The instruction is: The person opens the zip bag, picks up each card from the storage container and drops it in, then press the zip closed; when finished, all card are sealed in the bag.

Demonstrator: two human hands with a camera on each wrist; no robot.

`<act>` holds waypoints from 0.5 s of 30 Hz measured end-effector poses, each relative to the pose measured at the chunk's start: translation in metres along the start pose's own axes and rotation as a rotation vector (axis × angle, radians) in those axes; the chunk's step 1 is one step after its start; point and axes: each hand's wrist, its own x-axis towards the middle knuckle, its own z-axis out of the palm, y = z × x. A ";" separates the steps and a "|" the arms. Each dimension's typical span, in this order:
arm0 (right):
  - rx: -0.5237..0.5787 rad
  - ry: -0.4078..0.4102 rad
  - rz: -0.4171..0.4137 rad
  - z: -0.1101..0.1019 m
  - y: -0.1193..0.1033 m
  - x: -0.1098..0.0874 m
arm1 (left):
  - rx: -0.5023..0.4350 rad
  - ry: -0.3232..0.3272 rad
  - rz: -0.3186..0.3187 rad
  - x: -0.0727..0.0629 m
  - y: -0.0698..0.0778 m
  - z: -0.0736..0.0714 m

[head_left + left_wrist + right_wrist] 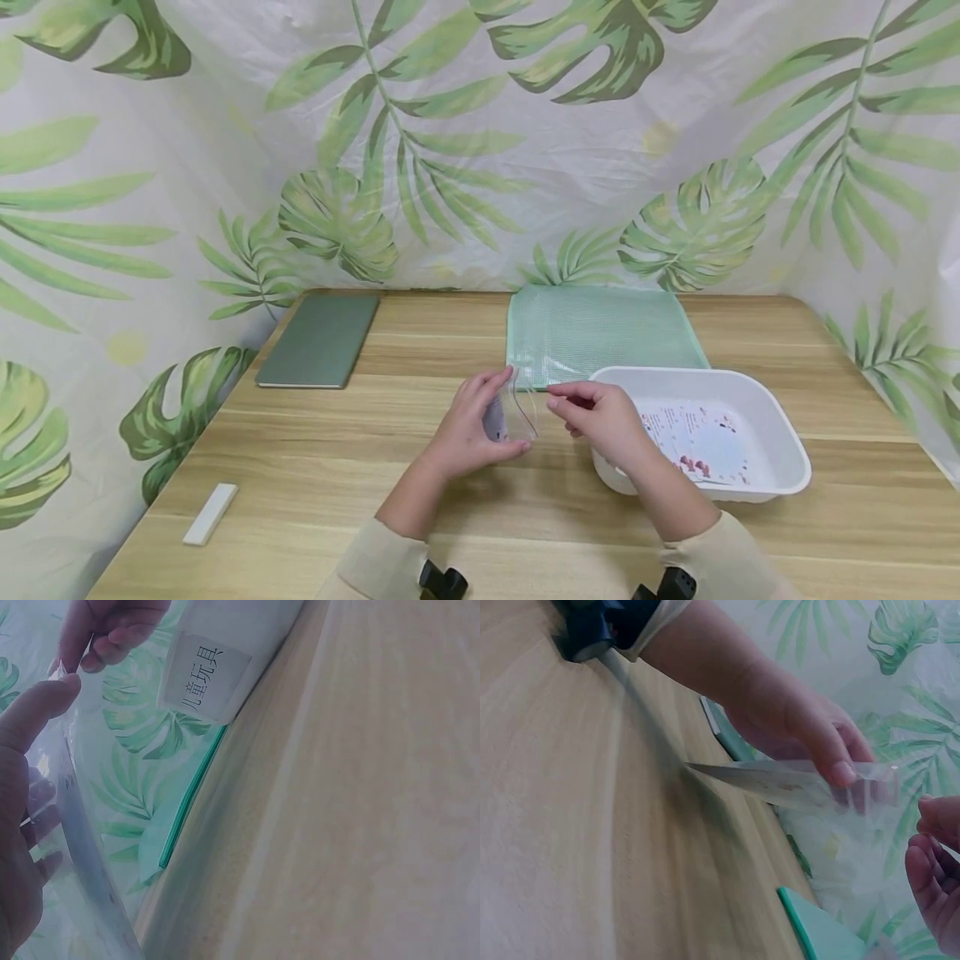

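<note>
A clear plastic bag [522, 408] with a dark line near its mouth stands tilted above the table, something flat and printed inside it. My left hand [474, 423] grips it between thumb and fingers; its thumb [49, 705] shows against the film in the left wrist view. Close to the bag's mouth is my right hand [600, 418], fingers curled and thumb and forefinger tips together. In the right wrist view a small gap separates those fingertips [928, 802] from the bag's edge [892, 780]. I see nothing clearly between them.
A white plastic basin [780, 433] with printed sheets [701, 442] inside stands by my right forearm; its side carries a label [206, 675]. Behind lies a green mesh pouch [600, 329]. A dark green notebook [322, 342] and a small white bar [211, 514] lie to the left.
</note>
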 end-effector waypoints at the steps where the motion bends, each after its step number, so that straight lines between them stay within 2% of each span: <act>1: -0.005 0.004 -0.008 -0.005 0.000 0.000 | -0.003 -0.002 -0.001 0.000 0.000 0.000; 4: -0.030 0.022 -0.008 -0.024 0.002 0.000 | -0.008 -0.006 -0.007 0.000 0.001 0.000; 8: -0.105 0.037 0.049 -0.053 0.007 0.001 | -0.012 -0.006 -0.012 0.001 0.002 0.000; 11: -0.189 0.031 0.080 -0.073 0.015 0.002 | -0.014 -0.008 -0.016 0.000 0.002 -0.001; 15: -0.316 0.011 0.078 -0.098 0.030 0.004 | -0.018 -0.011 -0.018 0.001 0.001 -0.001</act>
